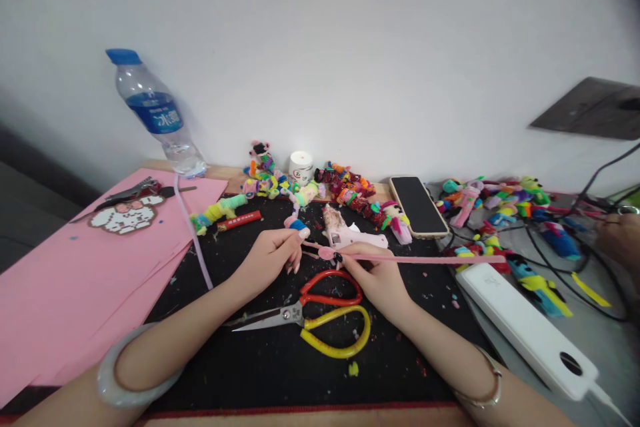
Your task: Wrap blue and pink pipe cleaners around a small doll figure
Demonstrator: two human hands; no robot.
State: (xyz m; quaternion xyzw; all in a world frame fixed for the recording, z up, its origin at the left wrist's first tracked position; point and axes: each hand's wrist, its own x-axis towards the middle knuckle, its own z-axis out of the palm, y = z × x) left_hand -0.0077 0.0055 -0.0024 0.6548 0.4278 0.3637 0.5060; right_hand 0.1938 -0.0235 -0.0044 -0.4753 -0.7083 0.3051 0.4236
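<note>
**Inspector:** Surroundings first, largest item down.

**Assistant:** A black mat (280, 360) covers the desk centre. At its nine o'clock lie pink paper sheets (65, 280). At three o'clock sits a white power strip (525, 327). At ten o'clock a water bottle (153, 113) leans against the wall. At one o'clock a phone (417, 205) lies face up. Scissors (310, 317) with one red and one yellow handle lie at the mat's centre, blades pointing to nine o'clock.

**Inspector:** The item in hand?

**Assistant:** A pink pipe cleaner (425, 258), held level just above the scissors. It runs from between the two hands out to three o'clock, its free end reaching over the power strip.

**Inspector:** Its position against the fingers?

**Assistant:** The right hand (377, 277) sits under the stem's near end; thumb and forefinger are closed on it from six o'clock, other fingers curled. A small pink knot on the stem lies at the fingertips.

**Inspector:** The other hand?

**Assistant:** The left hand (273, 255) is closed, fingertips pinched on a small blue and pink fuzzy piece (296, 223) at its one o'clock, just beside the stem's left end. Whether piece and stem touch, I cannot tell.
</note>
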